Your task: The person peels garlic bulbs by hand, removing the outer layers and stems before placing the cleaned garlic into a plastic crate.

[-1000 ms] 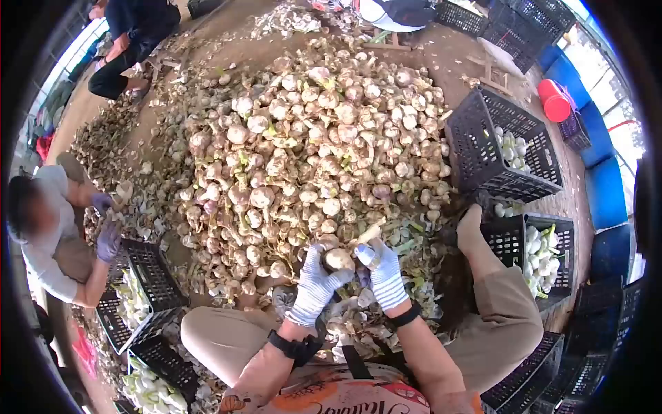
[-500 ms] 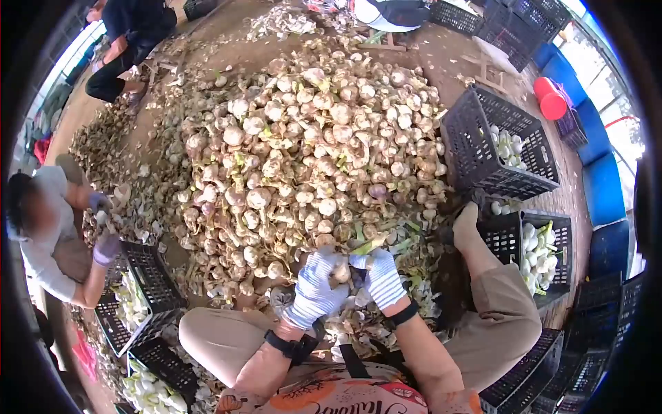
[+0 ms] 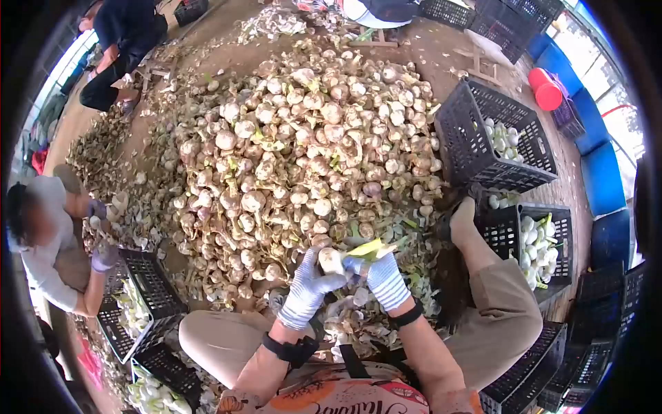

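Note:
Both my hands wear blue-and-white striped gloves, in front of a large heap of garlic bulbs [image 3: 289, 165]. My left hand [image 3: 305, 288] is closed around a pale garlic bulb [image 3: 332, 261], its white side facing up. Close on the right, my right hand [image 3: 383, 279] has its fingers pressed against the garlic's stalk side. A yellow-green leafy stalk [image 3: 372, 250] sticks out above those fingers toward the right. The glove hides exactly where stalk and bulb meet. Loose papery skins [image 3: 355, 321] lie beneath my hands, between my legs.
Black crates with white garlic stand at right, one farther [image 3: 493, 134] and one nearer [image 3: 527, 248]. More crates [image 3: 141, 303] sit at left, beside a co-worker [image 3: 58, 234] in gloves. Another person [image 3: 124, 52] sits at far left. A red bucket [image 3: 546, 90] is at far right.
The bulb in my left hand now shows a cleaner white side. The yellow-green stalk stands out farther above my right hand. The view has shifted slightly.

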The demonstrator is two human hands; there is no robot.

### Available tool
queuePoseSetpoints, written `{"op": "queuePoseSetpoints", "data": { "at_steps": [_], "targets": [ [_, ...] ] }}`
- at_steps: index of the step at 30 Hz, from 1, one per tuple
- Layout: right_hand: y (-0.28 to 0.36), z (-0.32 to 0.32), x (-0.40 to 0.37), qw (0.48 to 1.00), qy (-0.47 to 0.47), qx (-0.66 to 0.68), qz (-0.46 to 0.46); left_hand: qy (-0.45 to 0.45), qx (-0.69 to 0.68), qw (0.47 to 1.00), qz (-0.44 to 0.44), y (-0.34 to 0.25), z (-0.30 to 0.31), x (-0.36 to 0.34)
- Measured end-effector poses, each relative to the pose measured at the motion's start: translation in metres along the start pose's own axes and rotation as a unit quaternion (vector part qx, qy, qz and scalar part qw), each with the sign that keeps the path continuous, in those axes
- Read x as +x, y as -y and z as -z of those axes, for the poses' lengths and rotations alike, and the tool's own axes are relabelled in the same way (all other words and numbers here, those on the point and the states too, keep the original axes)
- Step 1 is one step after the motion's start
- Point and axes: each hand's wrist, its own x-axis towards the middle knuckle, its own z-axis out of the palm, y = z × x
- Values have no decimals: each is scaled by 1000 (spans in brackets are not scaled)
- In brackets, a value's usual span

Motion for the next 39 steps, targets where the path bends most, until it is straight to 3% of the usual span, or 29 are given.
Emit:
{"op": "queuePoseSetpoints", "data": {
  "at_steps": [1, 2, 3, 4, 7, 9, 12, 13, 15, 19, 21, 22, 23, 24, 25, 27, 29, 30, 31, 33, 34, 35, 37, 39],
  "targets": [
    [2, 0, -2, 1000, 0, 1, -1, -31, 111, 993, -39, -7, -10, -6],
    [7, -2, -4, 999, 15, -23, 42, -33, 112, 992, -38, -10, -9, -7],
    [8, -3, -6, 995, 29, -48, 84, -42, 27, 999, -8, -12, -7, -8],
    [2, -3, 0, 961, 32, -182, 207, -52, -58, 997, 21, -12, -5, -9],
    [-6, 2, -1, 985, 54, -96, 131, -69, -80, 993, 48, -7, 6, -8],
    [-7, 0, -1, 987, 61, -61, 138, -53, -45, 993, 95, -12, 10, -11],
    [-1, 6, -1, 931, 113, -268, 222, -101, -76, 980, 152, -12, 2, -13],
    [-1, 7, -2, 931, 113, -267, 220, -102, -76, 980, 154, -11, 3, -13],
    [1, 6, -4, 948, 89, -276, 129, -92, -149, 966, 192, -10, 7, -12],
    [-15, 10, 2, 957, 68, -229, 162, -42, -172, 965, 193, -8, 4, -3],
    [-4, 17, 9, 980, 114, -132, 96, -192, -175, 953, 156, -6, -3, 5],
    [2, 18, 9, 971, 42, -206, 113, 39, -216, 963, 155, -11, 7, 4],
    [8, 22, 9, 951, -29, -279, 129, 39, -216, 964, 151, -9, 13, 6],
    [-34, 52, 24, 958, -95, -235, 133, 54, -194, 972, 118, -6, 19, 8],
    [-14, 45, 6, 994, -106, 16, 32, 68, -171, 979, 87, -4, 21, 8],
    [0, 25, -3, 996, -84, -31, 15, 52, -110, 991, 54, -10, 3, 4],
    [-5, 10, 5, 987, -29, -137, 75, -56, 81, 990, -106, -8, -18, -3],
    [3, 1, -3, 993, 9, -47, 105, 4, 117, 991, -58, -5, -11, -5],
    [1, 7, 0, 993, 10, -49, 107, 5, 116, 991, -60, 0, -7, -1],
    [-20, 23, 12, 997, -19, -10, 69, -45, -90, 995, -3, 4, 3, 1],
    [-31, 26, 18, 994, -7, 59, 93, -52, -172, 983, 50, -1, 5, 0],
    [-4, 18, 3, 995, 15, -68, 68, -42, -178, 982, 42, 10, 15, 4],
    [-4, 14, -1, 990, 74, 118, 1, -13, -185, 982, 27, 22, 23, 5],
    [-8, 17, -2, 997, 20, 80, 8, -82, -176, 981, 5, 17, 26, 12]
  ]
}}
